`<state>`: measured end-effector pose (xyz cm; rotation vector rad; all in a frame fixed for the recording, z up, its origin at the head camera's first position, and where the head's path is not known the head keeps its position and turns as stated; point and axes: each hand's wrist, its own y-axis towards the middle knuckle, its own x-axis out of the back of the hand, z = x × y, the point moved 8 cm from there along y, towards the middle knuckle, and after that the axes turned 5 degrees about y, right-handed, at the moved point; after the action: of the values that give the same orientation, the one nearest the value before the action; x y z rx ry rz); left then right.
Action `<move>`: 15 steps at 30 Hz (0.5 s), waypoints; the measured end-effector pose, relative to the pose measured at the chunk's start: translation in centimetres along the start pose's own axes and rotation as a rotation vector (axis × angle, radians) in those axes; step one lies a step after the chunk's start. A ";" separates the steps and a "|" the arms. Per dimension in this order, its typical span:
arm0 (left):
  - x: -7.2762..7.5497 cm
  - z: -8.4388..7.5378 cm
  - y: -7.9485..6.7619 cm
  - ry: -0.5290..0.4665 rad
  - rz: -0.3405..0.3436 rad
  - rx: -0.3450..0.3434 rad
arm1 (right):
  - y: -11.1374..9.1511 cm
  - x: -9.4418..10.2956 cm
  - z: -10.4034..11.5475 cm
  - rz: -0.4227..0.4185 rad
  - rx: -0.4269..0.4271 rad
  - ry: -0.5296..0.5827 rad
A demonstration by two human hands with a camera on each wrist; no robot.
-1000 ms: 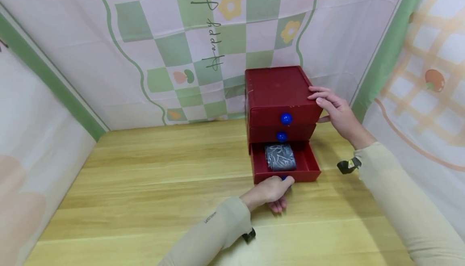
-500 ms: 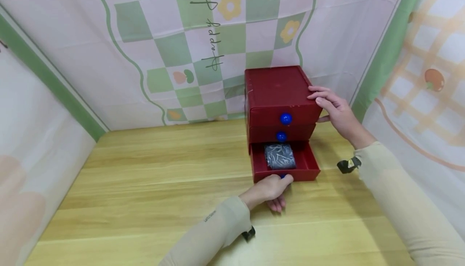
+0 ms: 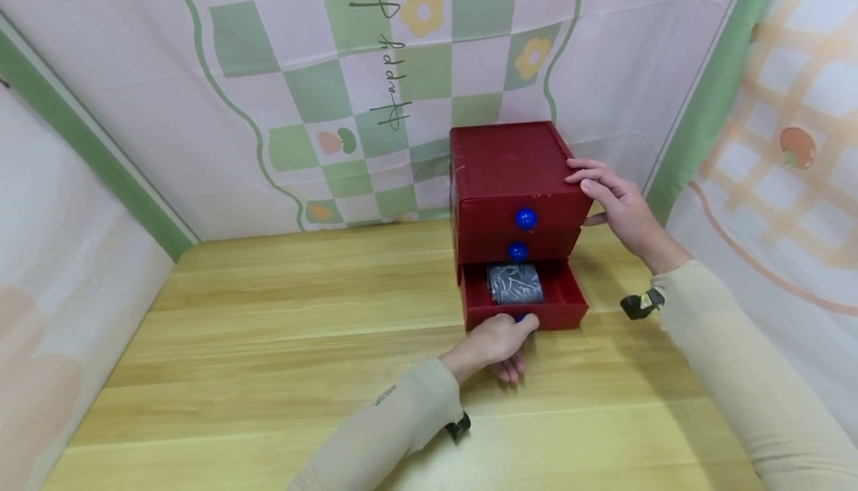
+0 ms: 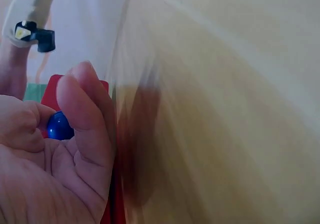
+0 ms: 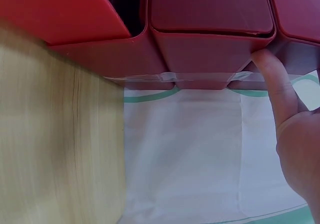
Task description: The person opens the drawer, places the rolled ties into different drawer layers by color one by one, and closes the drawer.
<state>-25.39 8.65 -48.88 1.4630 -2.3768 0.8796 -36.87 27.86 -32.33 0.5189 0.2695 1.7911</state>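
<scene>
A dark red three-drawer cabinet [image 3: 512,159] has its bottom drawer [image 3: 566,316] pulled partway out. Inside that drawer lies a folded dark grey piece [image 3: 515,284], cloth-like, with white line patterns. My left hand [image 3: 492,342] pinches the drawer's blue knob [image 4: 60,126] between thumb and finger, its other fingers held loosely below. My right hand [image 3: 620,204] rests against the cabinet's upper right edge, some fingers on top and one lower on the side. In the right wrist view, one straight finger [image 5: 275,81] touches the cabinet's side. The upper two drawers are closed.
The cabinet stands on a wooden table [image 3: 268,342], close to a patterned curtain [image 3: 375,66] at the back. Another curtain [image 3: 771,200] hangs to the right. Blue knobs also sit on the top drawer [image 3: 489,215] and middle drawer [image 3: 482,247].
The bottom drawer has slid a little further into the cabinet, with my left hand moving along on its knob. My right hand has stayed on the cabinet's edge.
</scene>
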 end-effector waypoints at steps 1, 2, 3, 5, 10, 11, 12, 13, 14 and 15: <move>0.2 0.1 0.2 0.002 -0.009 -0.002 | 0.0 0.0 0.0 0.001 0.000 0.004; 0.4 0.1 0.4 -0.005 -0.016 -0.002 | 0.0 0.0 -0.1 -0.001 -0.001 0.006; 0.6 0.3 0.6 -0.010 -0.022 -0.002 | 0.0 -0.1 -0.1 -0.001 -0.001 0.009; 0.8 0.4 1.0 -0.011 -0.033 -0.002 | 0.1 -0.2 -0.2 0.000 -0.003 0.013; 1.0 0.1 1.4 -0.012 -0.046 -0.018 | 0.0 -0.2 -0.1 -0.003 -0.002 -0.013; 1.1 0.0 1.4 -0.017 -0.048 -0.018 | 0.0 -0.1 0.0 -0.005 -0.001 -0.019; 1.1 -0.1 1.5 -0.019 -0.050 -0.022 | 0.0 -0.1 0.0 -0.007 0.000 -0.023; 1.1 -0.2 1.6 -0.022 -0.052 -0.022 | 0.0 -0.1 0.1 -0.008 0.002 -0.027; 1.1 -0.2 1.7 -0.022 -0.051 -0.020 | -0.1 0.0 0.1 -0.010 0.002 -0.028; 1.1 -0.3 1.8 -0.021 -0.051 -0.016 | -0.1 0.0 0.1 -0.011 0.003 -0.029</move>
<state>-27.51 8.61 -48.83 1.5275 -2.3445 0.8351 -36.73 27.85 -32.24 0.5443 0.2545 1.7714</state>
